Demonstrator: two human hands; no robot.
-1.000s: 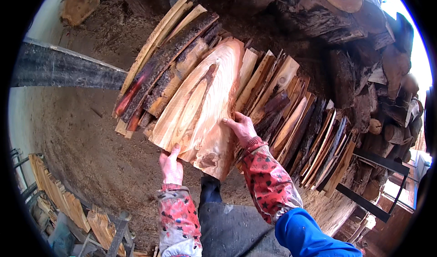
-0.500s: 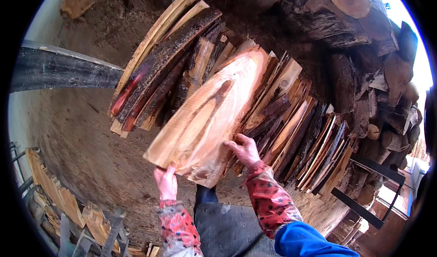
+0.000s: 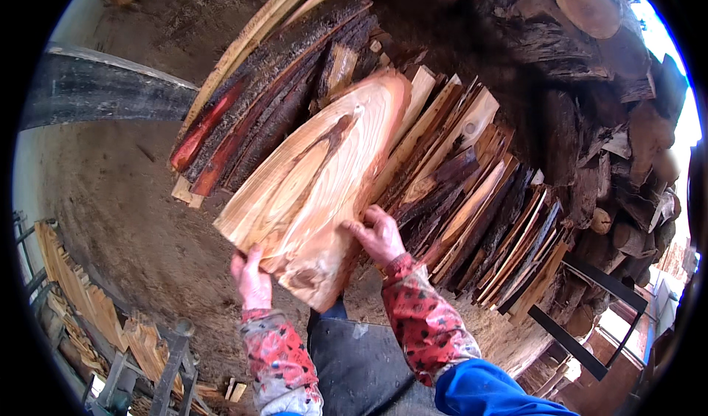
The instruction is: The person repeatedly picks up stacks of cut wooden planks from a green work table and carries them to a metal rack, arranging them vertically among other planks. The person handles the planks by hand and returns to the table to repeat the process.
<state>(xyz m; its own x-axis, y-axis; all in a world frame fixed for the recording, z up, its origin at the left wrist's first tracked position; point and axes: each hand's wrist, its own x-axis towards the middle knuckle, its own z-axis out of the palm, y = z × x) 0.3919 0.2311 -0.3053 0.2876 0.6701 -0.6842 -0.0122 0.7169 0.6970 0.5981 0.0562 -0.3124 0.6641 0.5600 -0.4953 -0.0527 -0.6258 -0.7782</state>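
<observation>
A broad wooden slab (image 3: 310, 195) with pale, swirling grain and a dark streak down its middle is held tilted between both hands. At its near left corner my left hand (image 3: 252, 279) grips the edge, thumb on the top face. My right hand (image 3: 377, 235) clasps the right edge, its thumb lying on the face and the other fingers partly hidden. Beneath and behind the slab runs a row of split boards (image 3: 457, 187), standing close together. To the left of the slab lean bark-covered boards (image 3: 273, 84), some with reddish edges.
Logs (image 3: 588, 9) are piled along the far right. A dark beam (image 3: 110, 88) juts in from the left. Split wood (image 3: 81, 290) sits in a metal rack at lower left. A black metal frame (image 3: 590, 342) stands at the row's right end. Brown floor (image 3: 155, 231) lies to the left.
The slab has shifted slightly left, with both hands still on it. More of the upright boards right of the slab now shows. The whole view has also moved a little.
</observation>
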